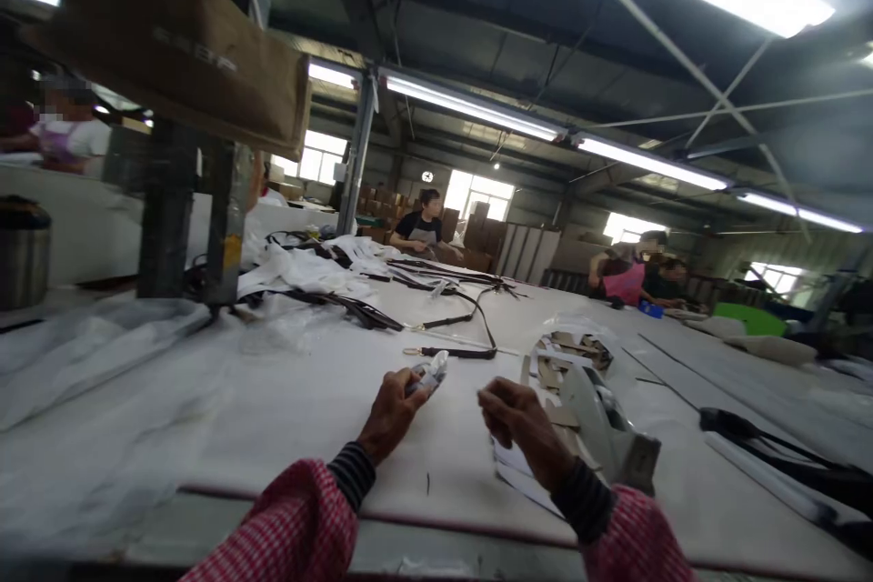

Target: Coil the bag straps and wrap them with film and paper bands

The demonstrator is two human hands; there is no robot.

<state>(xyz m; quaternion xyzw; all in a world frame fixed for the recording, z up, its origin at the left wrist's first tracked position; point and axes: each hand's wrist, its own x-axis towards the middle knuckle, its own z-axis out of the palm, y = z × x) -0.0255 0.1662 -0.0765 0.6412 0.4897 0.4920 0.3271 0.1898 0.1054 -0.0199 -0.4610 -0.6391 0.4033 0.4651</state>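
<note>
My left hand [394, 407] is closed around a small bundle [434, 371] in white, partly clear wrapping. What lies inside the wrapping is too blurred to tell. My right hand [519, 423] is held apart from it, fingertips pinched together; anything between them is too small to make out. Beside the right hand stands a pale grey tape dispenser [610, 427]. Beyond my hands a dark strap [460, 353] with a gold-coloured clip lies bent on the white tabletop [300, 418]. White paper sheets [525, 473] lie partly under my right forearm.
Brown and grey scraps [569, 355] lie in clear plastic behind the dispenser. Dark straps [341, 302] and white wrapping [293, 268] are heaped at back left. A metal post [225, 218] rises at left. A black strap [770, 450] lies right. Co-workers [421, 225] stand farther back.
</note>
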